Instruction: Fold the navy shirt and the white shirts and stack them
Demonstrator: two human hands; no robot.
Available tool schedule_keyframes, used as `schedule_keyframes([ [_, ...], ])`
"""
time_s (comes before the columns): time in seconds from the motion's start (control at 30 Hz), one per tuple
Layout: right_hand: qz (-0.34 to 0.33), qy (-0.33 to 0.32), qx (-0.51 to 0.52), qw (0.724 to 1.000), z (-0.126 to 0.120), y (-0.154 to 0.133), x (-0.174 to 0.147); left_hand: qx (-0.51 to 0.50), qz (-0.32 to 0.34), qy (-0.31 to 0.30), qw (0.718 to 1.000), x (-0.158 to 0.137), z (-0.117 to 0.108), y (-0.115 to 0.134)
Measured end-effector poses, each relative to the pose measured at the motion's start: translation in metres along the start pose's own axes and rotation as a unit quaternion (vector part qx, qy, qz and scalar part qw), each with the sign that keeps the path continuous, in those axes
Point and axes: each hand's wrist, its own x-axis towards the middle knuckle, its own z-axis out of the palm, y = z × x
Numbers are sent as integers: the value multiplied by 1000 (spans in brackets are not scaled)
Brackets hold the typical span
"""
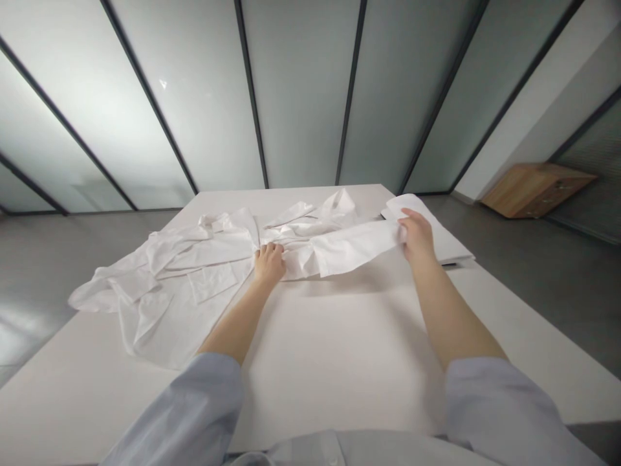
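**White garment (167, 259) held out across the bench (330, 362)**

Left of the left hand (270, 262), the garment's wide body is spread in loose heaps, and its outer edge is carried past the bench's side; by the weight of that overhang, the cloth could be dragged off. The fingers of the left hand are bent down onto the cloth; whether any is pinched beneath them cannot be told. Should the cloth be poorly held there, the heaps could be pulled along by a tug from the right. Between the hands, a sleeve-like length (356, 249) is raised, and creases could be set in it by the bunching just beside the left hand. Its end is gripped by the right hand (416, 234). Just right of that hand, a white pad (449, 241) could be nudged by a wide sweep.

The garment is thin and crumpled, with a squarish, pocket-like patch (212, 283) left of the left hand; the raised length looks flatter; the pad is smooth and round-cornered, with a dark strip (450, 265) beneath.
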Motion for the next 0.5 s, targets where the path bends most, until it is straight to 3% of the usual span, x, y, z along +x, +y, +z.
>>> schedule_keyframes([
  [0.07,-11,48,-17,999,-11,-12,4,-27,32,-16,999,1,-2,3],
  [0.13,-30,51,-33,998,-15,-22,1,-43,54,-51,996,1,-2,6],
  [0.2,-63,9,-75,995,-12,-28,-6,-32,64,-83,994,-1,-2,10],
  [0.27,-88,-81,-145,982,-3,-28,-18,-9,68,-96,993,-2,-2,14],
  [0.33,-101,-212,-219,947,12,-22,-33,3,75,-106,992,-3,-2,18],
  [0.4,-112,-343,-285,888,28,-13,-52,9,76,-121,990,-3,-4,20],
  [0.5,-148,-437,-374,804,47,1,-79,33,62,-132,989,-2,-9,19],
])
